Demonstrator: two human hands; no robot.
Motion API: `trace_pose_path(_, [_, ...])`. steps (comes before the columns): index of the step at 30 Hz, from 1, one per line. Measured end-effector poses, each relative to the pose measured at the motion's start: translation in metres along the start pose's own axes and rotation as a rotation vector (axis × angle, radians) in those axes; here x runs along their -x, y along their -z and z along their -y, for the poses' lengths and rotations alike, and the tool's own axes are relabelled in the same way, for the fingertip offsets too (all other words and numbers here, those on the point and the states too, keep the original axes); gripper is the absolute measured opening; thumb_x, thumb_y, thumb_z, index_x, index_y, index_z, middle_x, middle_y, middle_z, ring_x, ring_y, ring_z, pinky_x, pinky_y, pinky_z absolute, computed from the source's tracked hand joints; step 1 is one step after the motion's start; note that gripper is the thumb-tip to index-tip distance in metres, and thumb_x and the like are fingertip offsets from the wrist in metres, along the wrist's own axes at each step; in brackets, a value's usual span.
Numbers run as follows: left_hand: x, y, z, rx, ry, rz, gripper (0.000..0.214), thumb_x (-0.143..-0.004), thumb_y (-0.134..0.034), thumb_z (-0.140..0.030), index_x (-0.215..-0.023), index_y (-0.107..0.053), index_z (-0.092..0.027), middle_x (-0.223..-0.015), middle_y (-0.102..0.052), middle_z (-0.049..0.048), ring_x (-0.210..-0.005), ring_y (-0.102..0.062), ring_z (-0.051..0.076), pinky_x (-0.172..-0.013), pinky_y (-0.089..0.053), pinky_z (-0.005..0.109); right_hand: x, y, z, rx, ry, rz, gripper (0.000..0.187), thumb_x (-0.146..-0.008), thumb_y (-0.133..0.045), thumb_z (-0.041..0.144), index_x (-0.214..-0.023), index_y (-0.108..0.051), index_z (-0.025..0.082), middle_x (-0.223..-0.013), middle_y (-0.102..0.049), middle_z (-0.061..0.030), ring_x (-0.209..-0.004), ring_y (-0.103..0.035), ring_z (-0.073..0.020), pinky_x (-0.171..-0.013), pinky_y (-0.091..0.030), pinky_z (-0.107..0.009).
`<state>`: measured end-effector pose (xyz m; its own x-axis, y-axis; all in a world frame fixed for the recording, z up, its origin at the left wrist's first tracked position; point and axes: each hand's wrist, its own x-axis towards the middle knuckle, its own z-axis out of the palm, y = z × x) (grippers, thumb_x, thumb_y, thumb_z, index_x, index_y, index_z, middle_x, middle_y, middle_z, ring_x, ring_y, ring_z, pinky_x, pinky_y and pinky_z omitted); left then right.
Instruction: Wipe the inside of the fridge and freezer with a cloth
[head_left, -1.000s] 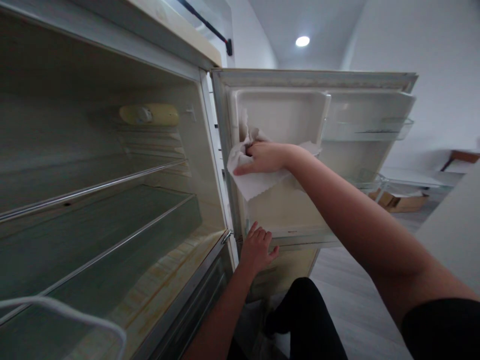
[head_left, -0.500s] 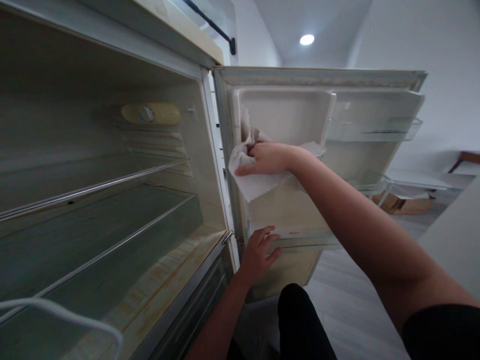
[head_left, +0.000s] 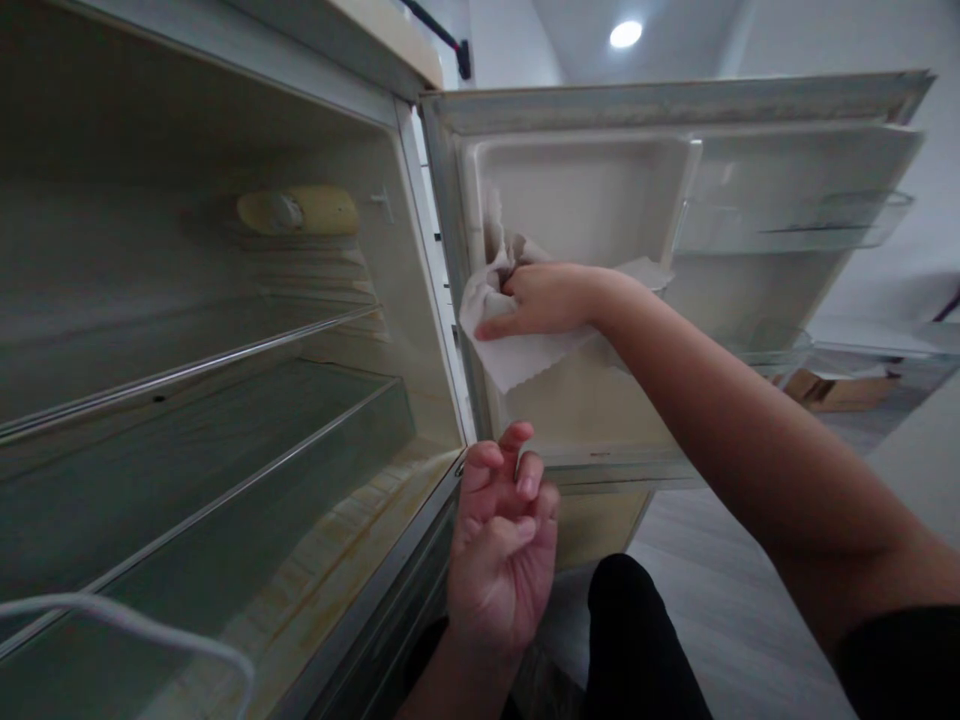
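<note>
My right hand [head_left: 551, 298] grips a white wipe [head_left: 521, 362] with a scalloped edge and presses it against the inner side of the open fridge door [head_left: 592, 190], near the hinge edge. Part of the wipe hangs below the fingers, and another corner shows past the wrist. In front of the door's lower shelf, my left hand [head_left: 504, 550] is raised palm up, fingers loosely curled and apart, with nothing in it. The fridge compartment [head_left: 431, 385] stands open on the left, its lower front ledge stained yellow-brown.
Glass shelves with metal trims [head_left: 187, 375] span the fridge. A white cable [head_left: 135, 622] loops across the lower left. Clear door bins [head_left: 795, 225] line the door's right part. A cardboard box [head_left: 840, 388] lies on the floor at the right; my knee [head_left: 630, 630] is below the door.
My left hand has turned from palm down to palm up and drawn back from the door shelf. My right hand stays at nearly the same spot on the door. The view has shifted slightly.
</note>
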<state>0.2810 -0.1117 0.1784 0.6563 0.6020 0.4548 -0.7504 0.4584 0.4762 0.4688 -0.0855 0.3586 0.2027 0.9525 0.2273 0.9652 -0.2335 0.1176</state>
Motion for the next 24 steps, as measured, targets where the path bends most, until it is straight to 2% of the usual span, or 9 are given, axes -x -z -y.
trace_pose_path(8, [-0.001,-0.003,0.003,-0.073,0.012,-0.005,0.044,-0.067,-0.057,-0.008,-0.103,-0.060,-0.032,-0.123,-0.058,0.0016,-0.078,-0.050,0.011,-0.061,-0.046,0.020,0.000,-0.002,-0.002,-0.049,-0.021,0.000,0.081,-0.085,-0.058,0.074,-0.126,-0.068,0.005,-0.119,-0.068,-0.0177,-0.119,-0.059,-0.0409,-0.109,-0.042,-0.052])
trace_pose_path(13, [-0.001,0.001,0.007,-0.079,0.009,-0.020,0.042,-0.068,-0.061,-0.005,-0.101,-0.061,-0.031,-0.125,-0.058,0.0016,-0.076,-0.049,0.009,-0.061,-0.047,0.019,-0.001,-0.003,-0.004,-0.065,-0.012,-0.011,0.080,-0.085,-0.059,0.073,-0.122,-0.069,0.003,-0.118,-0.068,-0.0184,-0.118,-0.059,-0.0408,-0.108,-0.042,-0.050])
trace_pose_path(18, [-0.001,0.007,0.009,-0.137,0.017,-0.012,0.039,-0.071,-0.065,-0.001,-0.095,-0.058,-0.031,-0.125,-0.058,-0.0015,-0.074,-0.048,0.007,-0.062,-0.047,0.017,0.000,-0.004,-0.004,-0.081,-0.008,-0.028,0.075,-0.085,-0.059,0.072,-0.121,-0.070,0.008,-0.118,-0.070,-0.0154,-0.121,-0.058,-0.0399,-0.109,-0.042,-0.049])
trace_pose_path(24, [0.000,0.008,0.009,-0.090,0.002,0.050,0.030,-0.077,-0.066,-0.003,-0.091,-0.057,-0.027,-0.121,-0.059,-0.0014,-0.072,-0.046,0.006,-0.063,-0.046,0.013,0.001,-0.003,-0.004,-0.012,-0.011,-0.028,0.079,-0.085,-0.057,0.075,-0.119,-0.071,0.005,-0.122,-0.068,-0.0188,-0.111,-0.064,-0.0375,-0.101,-0.047,-0.046])
